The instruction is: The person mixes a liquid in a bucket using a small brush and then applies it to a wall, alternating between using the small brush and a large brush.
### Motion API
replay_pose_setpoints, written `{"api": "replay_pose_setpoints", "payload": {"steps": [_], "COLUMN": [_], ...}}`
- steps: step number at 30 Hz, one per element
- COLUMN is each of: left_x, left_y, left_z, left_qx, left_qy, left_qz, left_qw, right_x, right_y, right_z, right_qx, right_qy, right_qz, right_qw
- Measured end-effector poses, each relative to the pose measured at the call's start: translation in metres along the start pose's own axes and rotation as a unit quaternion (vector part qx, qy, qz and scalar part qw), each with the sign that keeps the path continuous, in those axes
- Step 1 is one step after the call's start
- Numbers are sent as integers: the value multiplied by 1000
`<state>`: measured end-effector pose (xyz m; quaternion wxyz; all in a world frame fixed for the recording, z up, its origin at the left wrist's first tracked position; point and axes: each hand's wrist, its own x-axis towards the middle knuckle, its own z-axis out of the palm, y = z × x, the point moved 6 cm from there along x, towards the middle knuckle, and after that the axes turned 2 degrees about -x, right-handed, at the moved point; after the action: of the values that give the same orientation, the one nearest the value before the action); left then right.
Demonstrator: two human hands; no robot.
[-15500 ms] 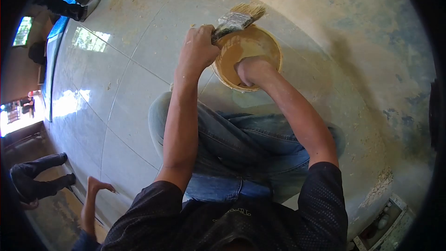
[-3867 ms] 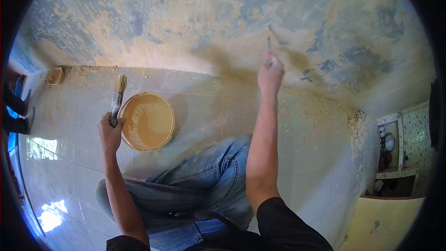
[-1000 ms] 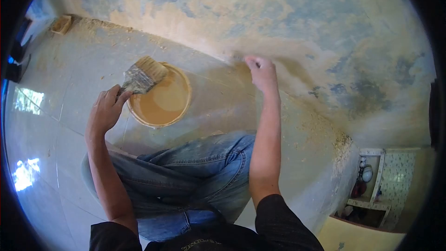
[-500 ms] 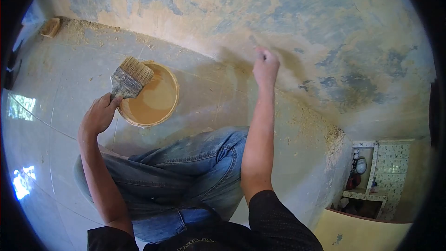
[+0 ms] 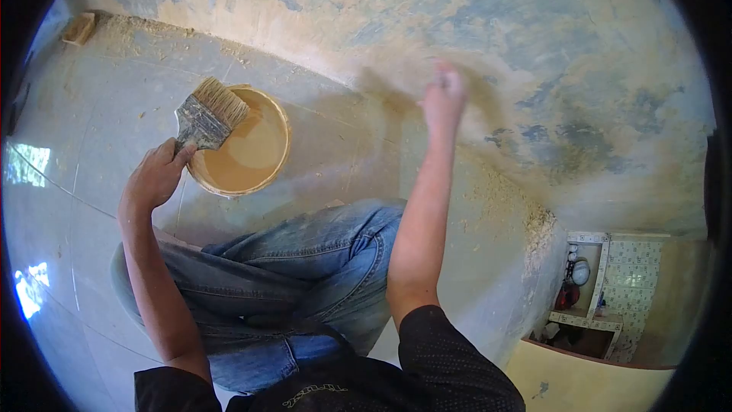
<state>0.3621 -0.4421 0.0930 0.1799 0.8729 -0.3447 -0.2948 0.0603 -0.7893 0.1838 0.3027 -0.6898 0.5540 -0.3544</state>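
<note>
The left hand (image 5: pixel 156 175) has its fingers clenched round the handle of a wide brush (image 5: pixel 207 113). Its bristles point up over the near rim of the bucket (image 5: pixel 287 139), which sits on the floor (image 5: pixel 99 91). The right hand (image 5: pixel 444 95) is pressed to the wall (image 5: pixel 534 30), too blurred to tell its grip.

One camera rides on the person's head and looks forward and steeply down through a fisheye lens with a black rounded border. It is near: the black mesh shirt (image 5: pixel 457 366) fills the bottom edge, and the blue denim jeans (image 5: pixel 305 259) fill the centre. The left hand (image 5: pixel 155 175), clasping a wide flat bristle paintbrush (image 5: pixel 206 114), sits left of centre. The blurred right hand (image 5: pixel 444 95) is at upper centre, against the mottled blue-and-tan plaster wall (image 5: pixel 549 38).
</note>
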Motion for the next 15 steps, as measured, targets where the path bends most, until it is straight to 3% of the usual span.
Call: {"api": "replay_pose_setpoints", "payload": {"steps": [1, 3, 6, 8, 10, 13, 15], "left_x": [-1, -2, 1, 1, 0, -3, -3], "left_y": [1, 2, -2, -1, 2, 3, 2], "left_z": [-1, -1, 2, 2, -1, -3, -2], "left_qx": [-2, -3, -11, -18, -22, -14, -9], "left_qy": [0, -4, -12, -20, -24, -29, -24], "left_qz": [-2, -11, -18, -15, -15, -35, -29], "left_qw": [1000, 1000, 1000, 1000, 999, 999, 999], "right_x": [3, 8, 18, 10, -9, -19, -20], "right_y": [4, 14, 43, 45, 29, -11, -32], "right_z": [-8, -51, -29, 17, 60, 55, 20], "right_qx": [-1, 56, -71, -215, -269, -221, -118], "right_qy": [-3, 212, 172, -56, -263, -185, -29], "right_qz": [-1, -66, -110, -32, -46, -70, -112], "right_qw": [1000, 973, 976, 974, 925, 955, 986]}}
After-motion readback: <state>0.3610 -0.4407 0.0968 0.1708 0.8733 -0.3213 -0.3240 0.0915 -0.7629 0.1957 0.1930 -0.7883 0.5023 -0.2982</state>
